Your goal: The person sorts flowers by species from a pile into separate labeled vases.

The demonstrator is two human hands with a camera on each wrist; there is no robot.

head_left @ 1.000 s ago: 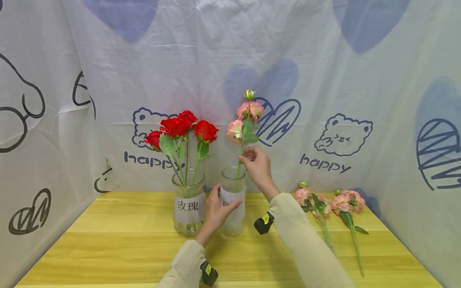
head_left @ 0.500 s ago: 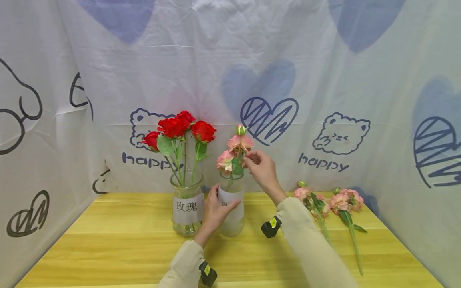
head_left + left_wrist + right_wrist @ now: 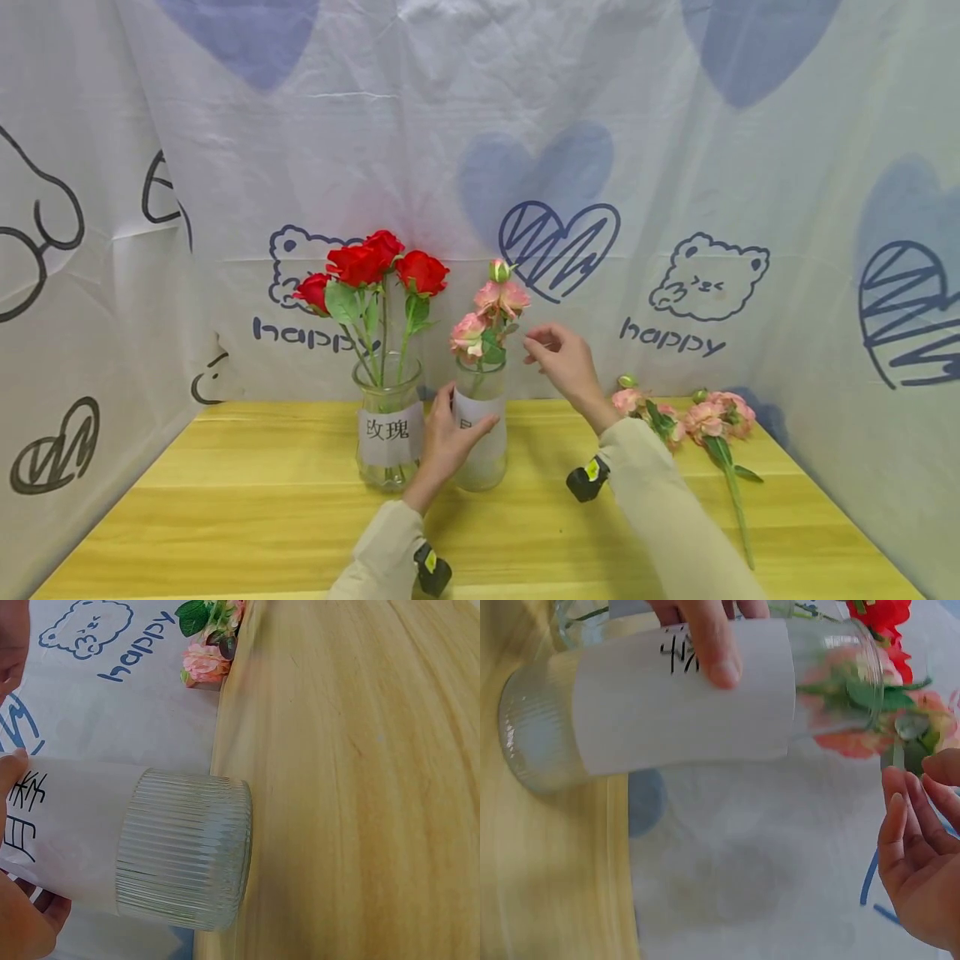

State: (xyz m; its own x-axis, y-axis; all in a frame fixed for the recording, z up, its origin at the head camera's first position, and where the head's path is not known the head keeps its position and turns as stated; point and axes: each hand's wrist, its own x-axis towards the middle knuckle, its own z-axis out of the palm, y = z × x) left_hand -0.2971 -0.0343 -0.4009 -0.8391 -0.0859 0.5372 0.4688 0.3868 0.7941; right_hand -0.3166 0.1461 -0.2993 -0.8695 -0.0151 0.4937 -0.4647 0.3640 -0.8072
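Observation:
My left hand [image 3: 448, 442] grips a tall glass vase [image 3: 486, 473] with a white paper label; in the left wrist view its ribbed base [image 3: 187, 847] shows. One stem of pink blooms [image 3: 501, 298] with a bud and green leaves stands in this vase. Just right of the blooms is my right hand [image 3: 564, 363], apart from them, its fingers loosely bent and holding nothing. In the right wrist view, the left thumb [image 3: 724, 671] lies across the label. Beside the left hand stands a wider labelled glass vase [image 3: 390, 475] holding several red roses [image 3: 358, 265].
Two pink flower stems lie at the right of the wooden table [image 3: 225, 508]: one nearer [image 3: 667, 423], partly hidden behind the right sleeve, and one farther right [image 3: 720, 421]. A printed white cloth [image 3: 420, 125] hangs behind and at the sides.
The pink stem has gone down into the tall vase, its blooms now just above the rim. My right hand has let go of it and moved right. The left hand has stayed on the vase.

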